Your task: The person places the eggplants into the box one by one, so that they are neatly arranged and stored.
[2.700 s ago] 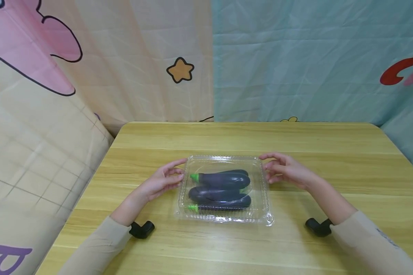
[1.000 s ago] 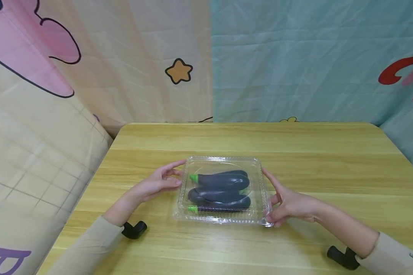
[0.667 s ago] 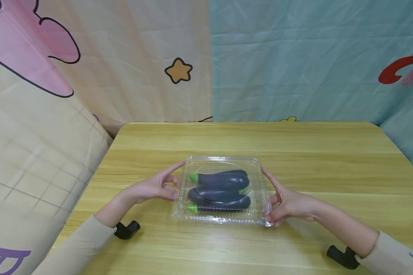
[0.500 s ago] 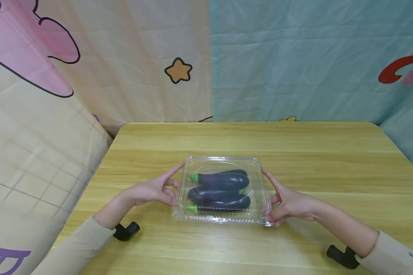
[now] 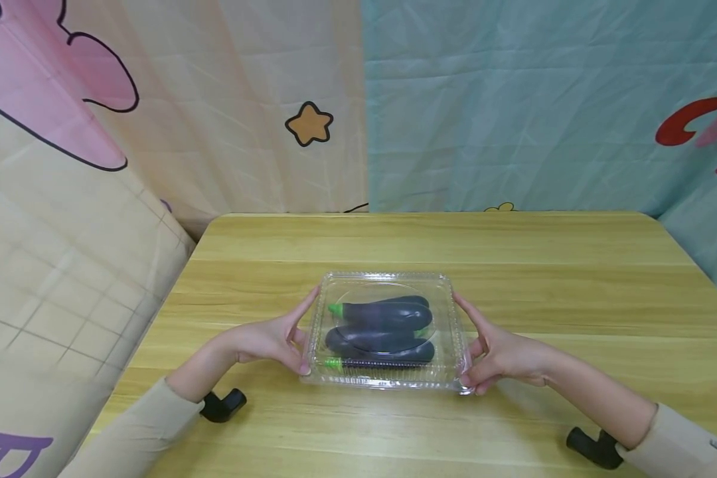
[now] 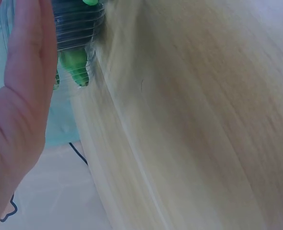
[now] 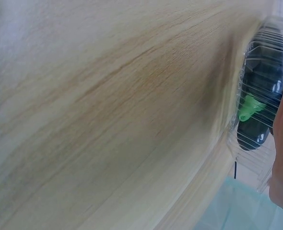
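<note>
A clear plastic clamshell box (image 5: 370, 382) with its lid down lies on the wooden table, holding several dark purple eggplants (image 5: 387, 315) with green caps. My left hand (image 5: 270, 337) grips its left side, thumb at the near corner and index finger stretched to the far part of the edge. On the opposite side my right hand (image 5: 504, 350) holds the box likewise, thumb on the near right corner. The other fingers lie partly hidden behind the walls. The left wrist view shows a green cap (image 6: 75, 64) through the ribbed wall; the right wrist view shows eggplants (image 7: 264, 72) beside my palm.
The wooden table (image 5: 514, 245) extends around the box on every side. Printed cloth curtains (image 5: 490, 119) hang behind it and at the left. A black angled mount (image 5: 224, 405) sits at my left wrist, and another black mount (image 5: 594, 447) at the right.
My right hand has slid down the right side to the near corner. My left thumb has moved down to the near left corner, its index finger slightly lower. The box has barely moved.
</note>
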A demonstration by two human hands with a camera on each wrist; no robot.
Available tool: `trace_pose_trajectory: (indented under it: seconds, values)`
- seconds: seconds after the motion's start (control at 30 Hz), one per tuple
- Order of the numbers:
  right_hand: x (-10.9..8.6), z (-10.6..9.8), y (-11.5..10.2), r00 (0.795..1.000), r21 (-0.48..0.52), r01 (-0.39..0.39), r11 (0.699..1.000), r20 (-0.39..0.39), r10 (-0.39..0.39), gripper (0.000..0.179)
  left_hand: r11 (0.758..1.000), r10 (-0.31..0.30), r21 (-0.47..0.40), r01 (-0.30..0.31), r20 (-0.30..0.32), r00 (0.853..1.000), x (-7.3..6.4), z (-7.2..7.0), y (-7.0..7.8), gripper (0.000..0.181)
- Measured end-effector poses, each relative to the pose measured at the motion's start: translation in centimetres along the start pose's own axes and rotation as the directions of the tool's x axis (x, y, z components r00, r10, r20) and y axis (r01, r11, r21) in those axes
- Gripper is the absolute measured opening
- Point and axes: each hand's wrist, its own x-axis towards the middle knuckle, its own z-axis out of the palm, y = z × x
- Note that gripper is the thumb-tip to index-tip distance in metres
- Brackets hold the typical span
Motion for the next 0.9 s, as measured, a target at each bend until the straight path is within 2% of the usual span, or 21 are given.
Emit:
trace_pose_trajectory:
  seconds: [0.9]
  values:
    - [0.14, -0.22, 0.42, 0.999, 0.026, 0.024, 0.999, 0.025, -0.024, 0.123, 0.999, -0.045, 0.018, 0.045, -0.039, 0.998, 0.26, 0.78, 0.22, 0.126]
